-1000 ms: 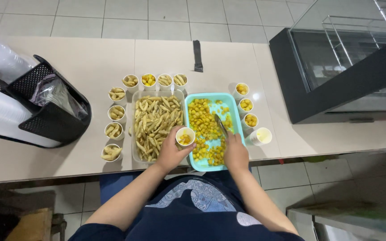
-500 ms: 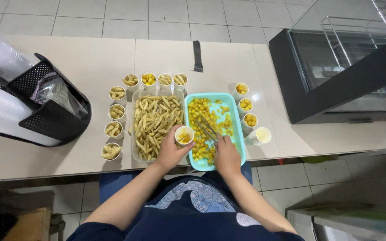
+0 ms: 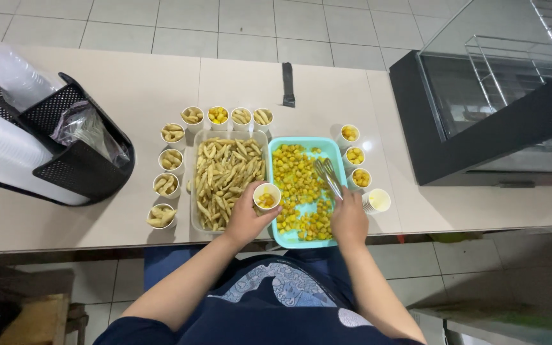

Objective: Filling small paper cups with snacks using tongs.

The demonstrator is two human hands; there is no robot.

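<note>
Paper cup (image 3: pixel 266 196) sits in the left hand (image 3: pixel 245 220), fingers wrapped around its side from about 7 o'clock, so the cup lies just beyond the fingertips, toward 1 o'clock from the palm. It holds a few yellow pieces and hangs over the seam between the two trays. Tongs (image 3: pixel 327 176) are gripped in the right hand (image 3: pixel 349 219), closed around their handle end; the metal arms run from the hand toward 11 o'clock, tips apart over the yellow nuggets (image 3: pixel 295 185). Those nuggets lie in the teal tray (image 3: pixel 337 150), which is at 12 o'clock from the right hand and at 3 o'clock from the cup. At 9 o'clock from the cup stands a clear tray (image 3: pixel 195 191) of pale fried sticks (image 3: pixel 225 176). Filled cups (image 3: pixel 170 163) ring that tray at 9 and 12 o'clock; three more cups of yellow pieces (image 3: pixel 354 155) line the teal tray's 3 o'clock edge, with a stack of spare cups (image 3: pixel 377 200) just beside the right hand. A black mesh basket (image 3: pixel 78 163) stands well apart at 9 o'clock on the beige counter (image 3: pixel 129 83).
</note>
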